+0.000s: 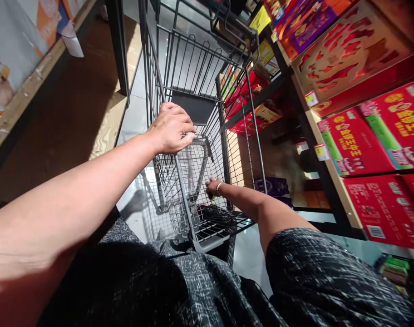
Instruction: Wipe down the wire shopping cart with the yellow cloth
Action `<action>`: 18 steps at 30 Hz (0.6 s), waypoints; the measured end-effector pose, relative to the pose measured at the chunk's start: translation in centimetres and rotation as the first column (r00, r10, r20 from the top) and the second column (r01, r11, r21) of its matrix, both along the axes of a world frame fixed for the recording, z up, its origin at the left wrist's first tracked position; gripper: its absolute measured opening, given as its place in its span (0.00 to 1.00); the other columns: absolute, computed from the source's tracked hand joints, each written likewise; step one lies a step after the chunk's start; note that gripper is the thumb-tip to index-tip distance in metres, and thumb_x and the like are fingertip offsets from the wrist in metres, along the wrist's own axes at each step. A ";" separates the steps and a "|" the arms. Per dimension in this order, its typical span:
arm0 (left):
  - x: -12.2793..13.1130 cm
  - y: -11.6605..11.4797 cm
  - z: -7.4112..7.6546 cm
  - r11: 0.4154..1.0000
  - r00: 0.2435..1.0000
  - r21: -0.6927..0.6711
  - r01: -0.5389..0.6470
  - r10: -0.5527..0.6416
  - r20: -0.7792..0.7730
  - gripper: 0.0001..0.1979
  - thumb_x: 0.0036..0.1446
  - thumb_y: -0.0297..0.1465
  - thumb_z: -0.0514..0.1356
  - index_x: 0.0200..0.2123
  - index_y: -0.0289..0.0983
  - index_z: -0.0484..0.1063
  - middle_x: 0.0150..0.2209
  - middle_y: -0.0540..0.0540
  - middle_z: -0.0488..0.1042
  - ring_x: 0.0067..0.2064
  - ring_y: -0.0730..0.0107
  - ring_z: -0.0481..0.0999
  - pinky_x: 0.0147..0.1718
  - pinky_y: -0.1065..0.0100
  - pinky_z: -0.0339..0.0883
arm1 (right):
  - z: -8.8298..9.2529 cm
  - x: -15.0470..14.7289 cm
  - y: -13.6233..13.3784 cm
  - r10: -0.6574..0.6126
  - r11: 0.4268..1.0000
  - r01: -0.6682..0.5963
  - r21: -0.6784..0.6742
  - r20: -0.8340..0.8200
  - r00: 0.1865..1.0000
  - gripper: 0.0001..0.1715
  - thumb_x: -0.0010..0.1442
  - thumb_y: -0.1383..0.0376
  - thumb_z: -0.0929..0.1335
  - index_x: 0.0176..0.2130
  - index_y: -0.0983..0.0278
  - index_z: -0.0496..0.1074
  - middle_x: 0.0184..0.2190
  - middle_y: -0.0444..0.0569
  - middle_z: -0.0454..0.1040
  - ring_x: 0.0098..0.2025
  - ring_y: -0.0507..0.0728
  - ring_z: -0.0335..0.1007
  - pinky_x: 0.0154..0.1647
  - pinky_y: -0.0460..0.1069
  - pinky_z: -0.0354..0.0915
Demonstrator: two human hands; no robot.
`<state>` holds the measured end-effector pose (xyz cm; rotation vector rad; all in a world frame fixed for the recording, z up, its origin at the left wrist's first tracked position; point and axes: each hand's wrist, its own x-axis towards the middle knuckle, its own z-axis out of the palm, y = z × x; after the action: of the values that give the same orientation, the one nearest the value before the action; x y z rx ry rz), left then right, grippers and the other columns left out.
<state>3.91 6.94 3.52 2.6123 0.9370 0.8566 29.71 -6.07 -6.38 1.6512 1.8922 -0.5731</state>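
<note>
A dark wire shopping cart (196,240) stands right in front of my body. My left hand (173,128) is closed over the top side rail of its basket. Low inside the basket is my right hand (213,186), a light band around its wrist. Its fingers look bent over a small dark and yellowish thing (211,196), too small and shaded to name. Close to that hand, the wire bottom of the basket lies in shadow. The cart's handle (236,27) is at the far end.
Shelves on the right hold red boxes (363,141) and an orange cut-out gift box (353,50). Price tags (321,152) hang on the wooden shelf edge (312,131). Left of the cart runs a wooden shelf (106,122) with a black post (117,45). Grey tiles (135,113) lie below.
</note>
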 end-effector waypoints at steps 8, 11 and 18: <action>1.0 1.4 -0.5 0.996 0.996 0.023 -0.087 0.087 -0.014 0.23 0.64 0.43 0.47 0.34 0.39 0.80 0.35 0.47 0.79 0.49 0.54 0.74 0.58 0.46 0.53 | 6.2 4.0 4.2 0.104 0.993 -0.115 0.006 0.378 0.920 0.22 0.63 0.68 0.62 0.51 0.59 0.78 0.59 0.60 0.69 0.67 0.74 0.48 0.60 0.73 0.50; 1.4 2.1 -0.4 0.996 0.994 0.007 -0.091 0.092 -0.061 0.26 0.64 0.43 0.46 0.33 0.34 0.79 0.36 0.42 0.80 0.50 0.52 0.73 0.58 0.44 0.52 | 8.9 5.2 5.7 0.007 0.959 -0.133 0.251 0.447 0.895 0.29 0.70 0.65 0.53 0.58 0.59 0.73 0.65 0.60 0.60 0.67 0.78 0.42 0.55 0.75 0.52; 2.6 3.0 -0.2 0.990 0.999 -0.131 -0.049 0.046 -0.027 0.28 0.65 0.49 0.45 0.38 0.41 0.80 0.39 0.44 0.80 0.55 0.49 0.67 0.60 0.40 0.44 | 4.7 3.1 3.4 -0.094 0.996 0.086 0.038 0.320 0.943 0.24 0.69 0.65 0.59 0.61 0.63 0.69 0.66 0.64 0.58 0.66 0.75 0.48 0.56 0.69 0.60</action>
<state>6.47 9.98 3.35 2.5028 1.0293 0.7492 32.80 -2.71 -1.71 1.7342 1.5988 -0.2946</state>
